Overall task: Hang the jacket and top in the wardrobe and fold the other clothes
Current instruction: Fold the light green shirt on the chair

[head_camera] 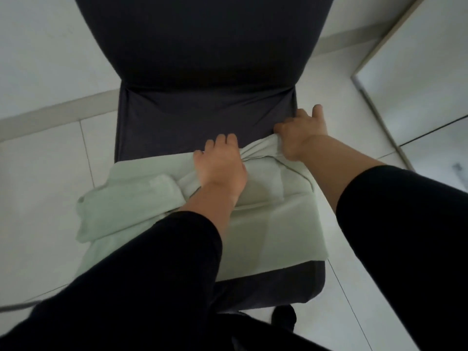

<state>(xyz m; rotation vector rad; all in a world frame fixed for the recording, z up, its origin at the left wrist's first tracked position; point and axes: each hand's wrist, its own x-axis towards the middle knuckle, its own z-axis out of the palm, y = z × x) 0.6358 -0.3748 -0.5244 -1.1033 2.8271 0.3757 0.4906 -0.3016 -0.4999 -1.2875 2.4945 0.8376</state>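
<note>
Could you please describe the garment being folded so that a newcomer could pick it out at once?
Find the dark-covered chair standing on the pale tiled floor. On the front of its seat lies the pale green garment, with the left hand on it and the right hand gripping its far edge. It is the only light cloth there.

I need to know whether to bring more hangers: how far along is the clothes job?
Done: nothing shown hung. The pale green garment on the dark chair already has folded layers. In hand: the left hand and right hand both grip its far edge. Left: finishing this fold; the jacket, top and other clothes are out of view.
</note>
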